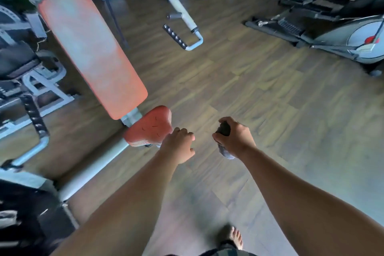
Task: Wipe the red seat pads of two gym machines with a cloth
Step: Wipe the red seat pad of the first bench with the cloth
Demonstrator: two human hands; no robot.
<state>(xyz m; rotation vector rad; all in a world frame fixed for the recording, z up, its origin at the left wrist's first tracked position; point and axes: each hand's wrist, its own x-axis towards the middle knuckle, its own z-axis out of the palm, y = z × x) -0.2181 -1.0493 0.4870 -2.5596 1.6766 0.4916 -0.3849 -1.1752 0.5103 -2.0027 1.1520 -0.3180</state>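
A small red seat pad (150, 125) sits at the low end of a gym machine, below its long red back pad (91, 52). My left hand (179, 144) hovers at the seat pad's right edge with fingers curled and nothing in it. To its right, my right hand (233, 136) is closed around a bunched dark grey cloth (224, 129); one end of the cloth hangs below the fist. The cloth is over the floor, apart from the pad.
The machine's grey frame tube (97, 164) runs down to the lower left. A grey handle arm (182, 33) hangs over the wooden floor (270, 100) behind. Treadmills (332, 16) stand at the right, other machines at the left. My bare foot (234, 237) is below.
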